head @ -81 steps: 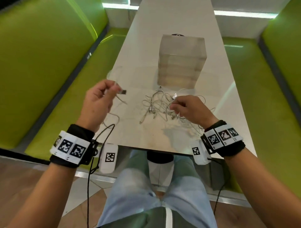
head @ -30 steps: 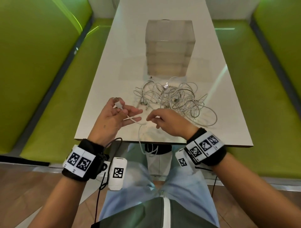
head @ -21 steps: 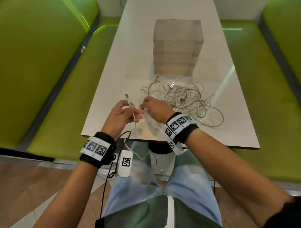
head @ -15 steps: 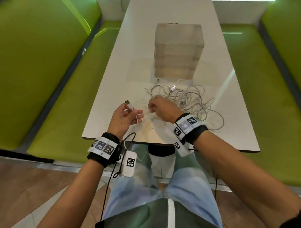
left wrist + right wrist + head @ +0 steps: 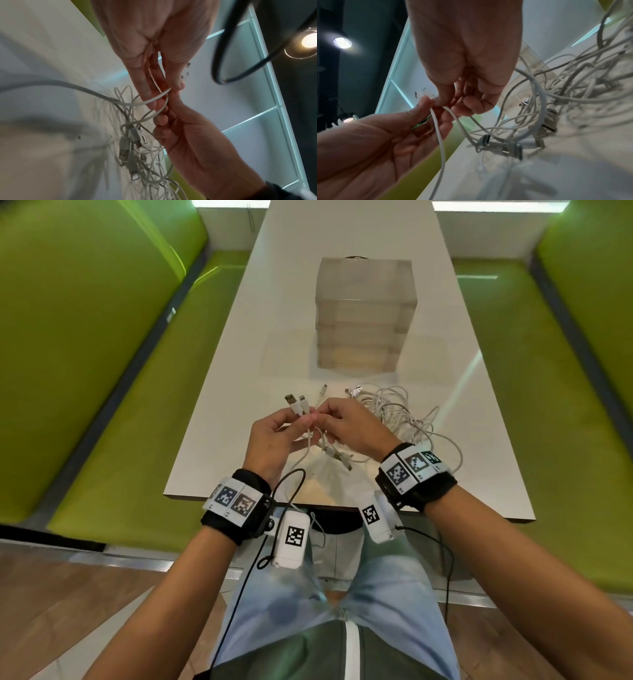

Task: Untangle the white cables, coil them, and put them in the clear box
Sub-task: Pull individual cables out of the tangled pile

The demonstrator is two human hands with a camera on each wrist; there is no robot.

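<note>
- green bench seat (image 5: 113, 392) runs along the left side of the white table (image 5: 239, 344), and a matching one sits on the far side.
- left hand (image 5: 270, 440) is raised over the table's near edge, thumb and fingertips pinching a white cable (image 5: 308, 440) just below its two plug ends (image 5: 295, 402), which stick up side by side.
- the cable's two strands drop from that pinch towards the table edge.
- right hand (image 5: 346, 428) meets the left fingertip to fingertip, thumb and forefinger nipping the same cable, the other fingers curled in.
- clear box (image 5: 363, 313) stands upright further along the table, beyond both hands and apart from them.
- tangled pile of white cables (image 5: 400, 412) lies on the table between the box and the right wrist, loose loops spilling out to the right, several usb plugs (image 5: 126, 148) bunched underneath.
</note>
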